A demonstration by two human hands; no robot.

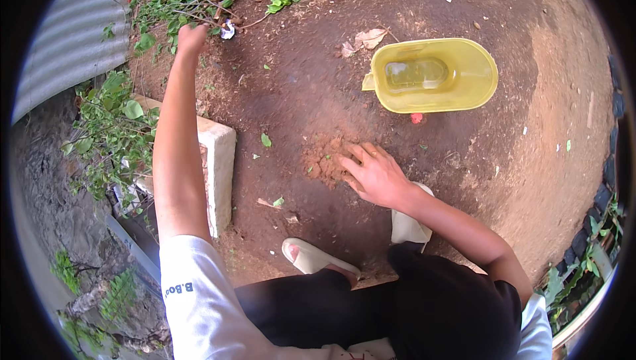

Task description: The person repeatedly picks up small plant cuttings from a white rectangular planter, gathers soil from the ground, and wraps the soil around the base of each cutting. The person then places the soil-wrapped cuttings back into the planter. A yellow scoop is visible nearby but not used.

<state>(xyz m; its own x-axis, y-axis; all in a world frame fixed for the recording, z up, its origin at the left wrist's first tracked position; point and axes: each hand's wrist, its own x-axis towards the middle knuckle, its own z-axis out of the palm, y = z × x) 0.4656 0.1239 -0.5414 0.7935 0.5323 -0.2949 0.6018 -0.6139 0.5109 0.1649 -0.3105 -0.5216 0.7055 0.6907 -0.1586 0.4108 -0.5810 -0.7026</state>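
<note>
My right hand rests with its fingers spread on a patch of loose, crumbled reddish soil. My left hand reaches far forward to the edge of a heap of leafy cut branches; its fingers look curled, and whether they hold a twig cannot be made out. A crumpled white and blue scrap lies just right of that hand. Beyond my right hand stands a translucent yellow plastic container, open at the top, with what looks like clear liquid at its bottom.
A whitish block stands below my left forearm, beside a leafy shrub. Corrugated sheeting lies at the upper left. Dry leaves are near the container. My feet wear pale slides. A dark edging curves along the right.
</note>
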